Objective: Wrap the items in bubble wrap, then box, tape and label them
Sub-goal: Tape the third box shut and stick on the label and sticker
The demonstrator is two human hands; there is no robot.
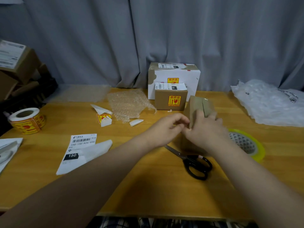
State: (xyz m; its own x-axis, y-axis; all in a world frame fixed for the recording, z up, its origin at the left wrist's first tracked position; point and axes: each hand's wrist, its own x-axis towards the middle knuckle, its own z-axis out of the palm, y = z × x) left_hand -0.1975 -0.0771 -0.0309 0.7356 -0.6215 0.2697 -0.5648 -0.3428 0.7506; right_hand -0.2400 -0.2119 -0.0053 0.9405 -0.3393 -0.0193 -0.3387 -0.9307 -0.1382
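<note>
Head | closed box, contents hidden | right hand grips | left hand touches

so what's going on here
A person is sealing a small brown box, tipped up on the table. The right hand holds it while the left hand, fingers curled, works at its near corner, probably on tape; blur hides what it pinches. Scissors and a tape roll lie close by. Two labelled boxes stand behind. A shipping label and a sticker roll lie to the left, and this box shows no label yet.
</note>
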